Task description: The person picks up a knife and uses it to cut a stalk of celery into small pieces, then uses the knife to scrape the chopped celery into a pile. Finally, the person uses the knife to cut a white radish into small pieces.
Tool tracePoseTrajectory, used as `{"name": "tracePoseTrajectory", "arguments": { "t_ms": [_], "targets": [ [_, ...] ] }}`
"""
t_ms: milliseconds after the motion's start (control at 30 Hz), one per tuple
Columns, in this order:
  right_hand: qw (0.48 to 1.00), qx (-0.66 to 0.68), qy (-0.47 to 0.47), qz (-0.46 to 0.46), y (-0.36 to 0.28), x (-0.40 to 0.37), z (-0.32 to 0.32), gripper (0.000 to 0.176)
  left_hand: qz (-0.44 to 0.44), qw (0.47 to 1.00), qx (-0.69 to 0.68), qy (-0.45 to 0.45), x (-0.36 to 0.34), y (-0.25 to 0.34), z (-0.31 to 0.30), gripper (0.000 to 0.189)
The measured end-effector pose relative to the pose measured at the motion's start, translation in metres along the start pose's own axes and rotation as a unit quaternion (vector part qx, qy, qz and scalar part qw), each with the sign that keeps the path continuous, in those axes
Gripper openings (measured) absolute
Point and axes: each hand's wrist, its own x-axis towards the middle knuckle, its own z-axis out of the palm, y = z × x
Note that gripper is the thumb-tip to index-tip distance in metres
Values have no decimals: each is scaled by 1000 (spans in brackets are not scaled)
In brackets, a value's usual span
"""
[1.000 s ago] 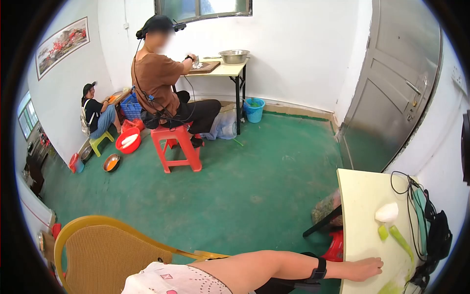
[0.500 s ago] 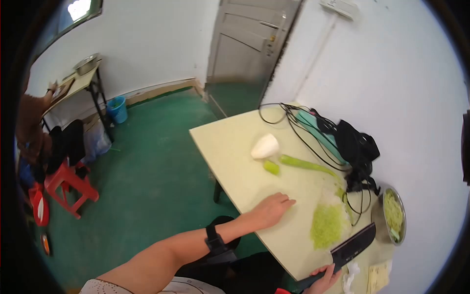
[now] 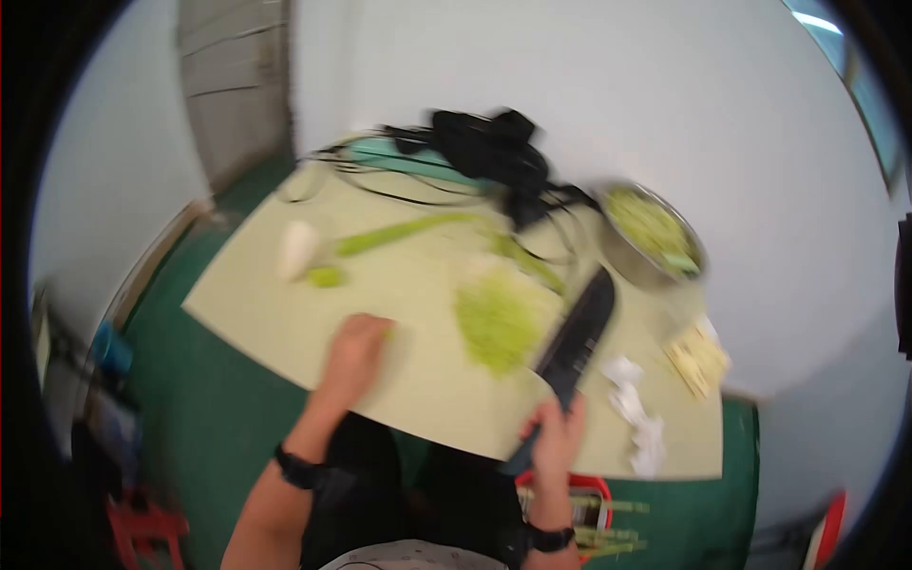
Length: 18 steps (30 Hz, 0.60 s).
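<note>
My right hand (image 3: pixel 556 432) grips the handle of a black-bladed kitchen knife (image 3: pixel 579 332), its blade pointing up and away over the right half of the table. My left hand (image 3: pixel 356 356) is closed over the pale table, fingers pinched, with a small green piece (image 3: pixel 389 333) at the fingertips, blurred. Between the hands lies a heap of shredded green vegetable (image 3: pixel 499 318). Beyond my left hand are a white radish-like chunk (image 3: pixel 299 249), a short green piece (image 3: pixel 325 276) and a long green strip (image 3: pixel 394 235).
A steel bowl (image 3: pixel 622 255) of green shreds stands at the table's back right. Black cloth and cables (image 3: pixel 494 152) lie along the back edge. Crumpled tissue (image 3: pixel 627 380) and yellowish paper (image 3: pixel 698 359) are at the right. Below the table's front edge is a red container (image 3: pixel 591 484).
My view has swung right, so the table now sits more centrally and the person at the other table is out of view. Both hands appear farther apart from the frame's bottom, knife still held.
</note>
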Motion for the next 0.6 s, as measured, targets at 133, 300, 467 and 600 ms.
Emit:
{"name": "tracePoseTrajectory", "arguments": {
  "t_ms": [133,300,467,600],
  "targets": [
    [998,59,-6,27,-3,-1,1,11,-12,1000,9,-7,6,18,-8,24],
    [996,86,-21,30,-2,-3,-1,12,-42,999,15,-26,8,24,-9,23],
    [997,70,-23,37,4,3,4,25,-40,994,83,-54,2,-14,-3,25],
    [997,80,-11,22,1,0,-2,19,-88,994,40,-52,-6,-11,-1,28]
  ]
}}
